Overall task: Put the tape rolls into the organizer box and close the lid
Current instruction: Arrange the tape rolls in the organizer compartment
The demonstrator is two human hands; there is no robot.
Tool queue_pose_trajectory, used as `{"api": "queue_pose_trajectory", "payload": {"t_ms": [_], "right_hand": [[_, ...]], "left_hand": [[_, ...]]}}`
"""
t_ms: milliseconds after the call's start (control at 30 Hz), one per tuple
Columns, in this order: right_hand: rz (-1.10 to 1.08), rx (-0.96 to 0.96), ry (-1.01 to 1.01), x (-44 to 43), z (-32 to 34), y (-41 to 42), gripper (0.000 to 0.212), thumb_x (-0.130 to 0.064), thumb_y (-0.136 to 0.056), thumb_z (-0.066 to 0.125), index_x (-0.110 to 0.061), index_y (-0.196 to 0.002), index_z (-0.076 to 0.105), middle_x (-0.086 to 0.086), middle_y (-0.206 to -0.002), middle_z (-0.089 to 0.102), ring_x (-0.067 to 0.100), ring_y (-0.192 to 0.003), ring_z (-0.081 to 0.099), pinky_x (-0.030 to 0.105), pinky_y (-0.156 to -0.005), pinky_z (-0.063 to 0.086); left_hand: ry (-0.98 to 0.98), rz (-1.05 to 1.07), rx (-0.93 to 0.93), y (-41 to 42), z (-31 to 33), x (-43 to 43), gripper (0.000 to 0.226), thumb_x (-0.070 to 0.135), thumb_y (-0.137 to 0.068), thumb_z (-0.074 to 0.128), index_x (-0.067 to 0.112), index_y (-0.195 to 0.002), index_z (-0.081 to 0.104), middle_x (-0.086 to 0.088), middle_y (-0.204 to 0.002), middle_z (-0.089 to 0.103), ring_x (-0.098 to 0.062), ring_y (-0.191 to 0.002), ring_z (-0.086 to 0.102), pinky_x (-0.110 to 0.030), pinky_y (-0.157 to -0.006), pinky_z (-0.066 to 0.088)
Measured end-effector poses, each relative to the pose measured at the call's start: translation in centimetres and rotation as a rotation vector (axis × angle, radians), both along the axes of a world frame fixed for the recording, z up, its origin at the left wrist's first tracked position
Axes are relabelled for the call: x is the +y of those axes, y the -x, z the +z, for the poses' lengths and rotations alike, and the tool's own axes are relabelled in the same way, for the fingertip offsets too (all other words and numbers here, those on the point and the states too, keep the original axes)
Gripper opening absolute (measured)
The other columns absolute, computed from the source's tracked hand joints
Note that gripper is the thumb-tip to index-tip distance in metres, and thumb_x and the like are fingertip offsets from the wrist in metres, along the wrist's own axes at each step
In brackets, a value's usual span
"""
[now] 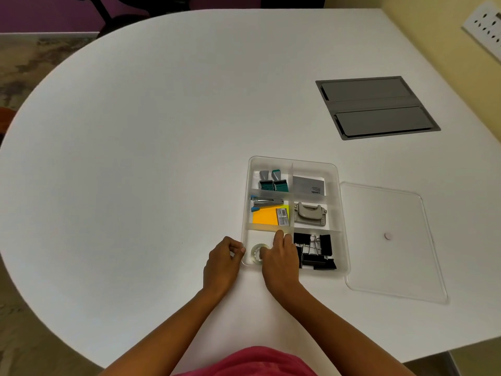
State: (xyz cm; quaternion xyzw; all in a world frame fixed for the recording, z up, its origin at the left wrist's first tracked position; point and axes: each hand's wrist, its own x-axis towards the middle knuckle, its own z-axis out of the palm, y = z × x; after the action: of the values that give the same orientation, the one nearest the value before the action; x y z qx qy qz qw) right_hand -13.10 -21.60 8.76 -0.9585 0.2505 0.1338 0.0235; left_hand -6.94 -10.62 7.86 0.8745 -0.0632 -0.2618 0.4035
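Observation:
A clear organizer box (pixel 342 213) with several compartments sits on the white table. A clear tape roll (pixel 256 254) lies in its near-left compartment. My right hand (pixel 280 257) reaches into that compartment, fingers bent down beside the roll and touching it; what lies under the palm is hidden. My left hand (pixel 223 260) rests curled against the box's near-left outer corner, holding nothing that I can see. The clear lid (pixel 393 240) lies flat on the table to the right of the box.
Other compartments hold stamps (pixel 272 181), a stapler (pixel 267 203), orange sticky notes (pixel 265 217), a grey card box (pixel 309 185), a hole punch (pixel 310 214) and black binder clips (pixel 315 252). A grey cable hatch (pixel 376 107) is set into the table at the far right.

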Motion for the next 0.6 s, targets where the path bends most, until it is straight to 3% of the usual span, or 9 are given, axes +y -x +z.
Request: {"api": "queue_pose_trajectory", "payload": {"t_ms": [67,233,300,433,600], "right_hand": [[-0.007,-0.05,-0.024,0.1,0.0,-0.2,0.03,-0.007,-0.042,0.091,-0.009,-0.063,0.07,0.018,-0.09,0.063,0.034,-0.081,0.06,0.037,-0.06,0.051],[0.107,-0.248,-0.108,-0.5,0.3,-1.3,0.044,0.006,-0.047,0.081,-0.008,-0.085,0.066,0.012,-0.085,0.063,0.026,-0.076,0.059,0.032,-0.056,0.048],[0.179,-0.215,-0.185,-0.6,0.3,-1.8,0.049,0.01,-0.046,0.08,-0.005,-0.09,0.065,0.013,-0.087,0.064,0.028,-0.078,0.061,0.034,-0.057,0.05],[0.263,0.005,-0.23,-0.8,0.2,-2.9,0.034,0.005,-0.081,0.061,-0.004,-0.114,0.058,0.016,-0.115,0.057,0.032,-0.106,0.054,0.038,-0.083,0.047],[0.262,0.079,-0.177,-0.8,0.0,-3.3,0.027,-0.004,-0.086,0.059,-0.006,-0.114,0.058,0.015,-0.115,0.059,0.03,-0.107,0.056,0.037,-0.085,0.048]], "left_hand": [[-0.009,-0.002,0.005,0.0,0.1,0.0,0.009,0.033,-0.091,0.055,0.024,-0.093,0.054,0.008,-0.094,0.059,-0.013,-0.086,0.058,-0.027,-0.075,0.043],[-0.02,-0.006,0.002,0.0,0.1,0.0,0.008,0.034,-0.091,0.054,0.026,-0.092,0.052,0.009,-0.094,0.058,-0.013,-0.086,0.058,-0.028,-0.075,0.044],[-0.022,-0.006,0.004,0.0,0.1,0.0,0.008,0.034,-0.091,0.055,0.027,-0.092,0.052,0.009,-0.094,0.058,-0.013,-0.086,0.058,-0.029,-0.075,0.044],[-0.029,-0.004,0.011,-0.1,0.2,0.0,0.007,0.034,-0.091,0.055,0.027,-0.091,0.053,0.009,-0.094,0.059,-0.014,-0.087,0.059,-0.028,-0.075,0.043],[-0.059,-0.009,0.035,-0.4,0.3,0.0,0.011,0.037,-0.09,0.054,0.026,-0.091,0.055,0.009,-0.093,0.06,-0.013,-0.088,0.059,-0.028,-0.075,0.041]]}}
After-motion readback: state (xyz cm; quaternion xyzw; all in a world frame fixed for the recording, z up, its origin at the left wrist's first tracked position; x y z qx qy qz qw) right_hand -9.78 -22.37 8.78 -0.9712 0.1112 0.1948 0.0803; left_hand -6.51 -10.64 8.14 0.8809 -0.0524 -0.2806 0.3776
